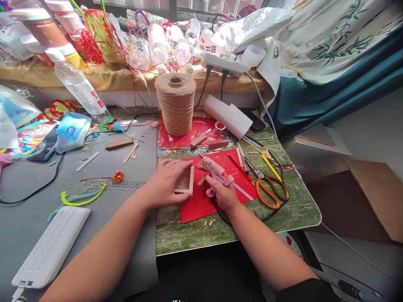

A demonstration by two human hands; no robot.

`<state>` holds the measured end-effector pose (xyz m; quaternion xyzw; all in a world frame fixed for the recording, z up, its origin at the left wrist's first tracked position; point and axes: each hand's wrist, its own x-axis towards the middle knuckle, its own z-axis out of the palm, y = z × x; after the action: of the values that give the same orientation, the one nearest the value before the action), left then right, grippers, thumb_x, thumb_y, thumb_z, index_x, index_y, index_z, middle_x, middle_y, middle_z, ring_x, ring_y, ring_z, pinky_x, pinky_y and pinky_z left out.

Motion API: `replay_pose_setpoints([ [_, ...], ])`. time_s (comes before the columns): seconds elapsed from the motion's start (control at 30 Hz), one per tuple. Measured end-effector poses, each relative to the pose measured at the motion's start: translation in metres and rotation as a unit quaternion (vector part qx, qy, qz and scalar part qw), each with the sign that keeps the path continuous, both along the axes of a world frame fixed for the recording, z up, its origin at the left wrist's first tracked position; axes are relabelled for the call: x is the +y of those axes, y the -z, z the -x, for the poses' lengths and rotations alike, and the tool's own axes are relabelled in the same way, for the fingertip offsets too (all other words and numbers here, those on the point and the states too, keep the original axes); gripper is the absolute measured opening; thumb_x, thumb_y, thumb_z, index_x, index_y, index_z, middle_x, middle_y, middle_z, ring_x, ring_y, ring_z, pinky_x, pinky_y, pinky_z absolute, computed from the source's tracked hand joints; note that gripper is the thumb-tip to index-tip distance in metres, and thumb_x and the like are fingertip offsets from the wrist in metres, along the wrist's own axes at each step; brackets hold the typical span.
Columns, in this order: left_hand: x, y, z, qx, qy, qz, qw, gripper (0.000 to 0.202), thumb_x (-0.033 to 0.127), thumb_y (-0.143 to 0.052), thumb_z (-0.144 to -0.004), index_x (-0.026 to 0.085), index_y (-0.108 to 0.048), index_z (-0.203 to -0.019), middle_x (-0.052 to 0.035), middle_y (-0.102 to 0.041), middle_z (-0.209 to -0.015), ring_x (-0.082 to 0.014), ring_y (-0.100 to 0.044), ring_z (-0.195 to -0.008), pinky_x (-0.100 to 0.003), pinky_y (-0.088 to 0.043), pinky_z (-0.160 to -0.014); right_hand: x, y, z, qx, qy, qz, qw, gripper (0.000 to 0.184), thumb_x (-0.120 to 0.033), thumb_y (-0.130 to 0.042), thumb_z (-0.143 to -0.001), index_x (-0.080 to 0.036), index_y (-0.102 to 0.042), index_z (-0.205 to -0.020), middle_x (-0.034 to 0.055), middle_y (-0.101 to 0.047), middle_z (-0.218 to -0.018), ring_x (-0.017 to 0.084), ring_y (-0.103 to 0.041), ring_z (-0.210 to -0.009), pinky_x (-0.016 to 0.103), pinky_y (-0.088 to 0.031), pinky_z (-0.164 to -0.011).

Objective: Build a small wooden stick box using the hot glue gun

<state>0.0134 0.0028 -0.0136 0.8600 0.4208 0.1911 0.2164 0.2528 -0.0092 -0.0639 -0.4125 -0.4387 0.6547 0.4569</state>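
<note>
My left hand (166,180) rests palm down over a small panel of wooden sticks (185,182), holding it against the red sheet (201,201). My right hand (220,193) grips a pink hot glue gun (214,171), its nozzle pointing up-left at the panel's top right corner. Both hands work over a green wood-print board (283,209).
A big spool of jute twine (175,104) stands behind the red sheet, with a white paper roll (228,115) beside it. Orange-handled scissors (267,186) and sticks lie to the right. Loose wooden sticks (88,160), pipe cleaners, a white keyboard-like case (52,247) and bottles crowd the left.
</note>
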Motion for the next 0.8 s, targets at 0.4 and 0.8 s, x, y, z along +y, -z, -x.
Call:
replay_pose_setpoints([
  [0.4,-0.0002,-0.0013,0.0022,-0.001,0.02,-0.007,1.0,0.091,0.048,-0.077,-0.082,0.029,-0.033,-0.16,-0.0136,-0.047,-0.164,-0.0356,-0.047,-0.149,-0.057,-0.022,-0.127,0.0011,-0.0015,0.0001,0.006,-0.006,-0.002,1.0,0.046,-0.044,-0.07,-0.095,-0.029,-0.068,-0.138,0.0063,-0.078,-0.096,0.02,-0.071,-0.084,0.026,-0.053,-0.057],
  [0.8,0.0024,-0.0008,-0.0001,-0.01,0.015,0.011,1.0,0.074,0.048,-0.073,-0.085,0.03,-0.045,-0.151,-0.0114,-0.061,-0.148,-0.0342,-0.056,-0.137,-0.057,-0.028,-0.123,0.0025,-0.0027,0.0016,0.016,-0.01,0.018,1.0,0.041,-0.044,-0.073,-0.091,-0.029,-0.072,-0.129,0.0064,-0.079,-0.111,0.019,-0.072,-0.081,0.025,-0.049,-0.051],
])
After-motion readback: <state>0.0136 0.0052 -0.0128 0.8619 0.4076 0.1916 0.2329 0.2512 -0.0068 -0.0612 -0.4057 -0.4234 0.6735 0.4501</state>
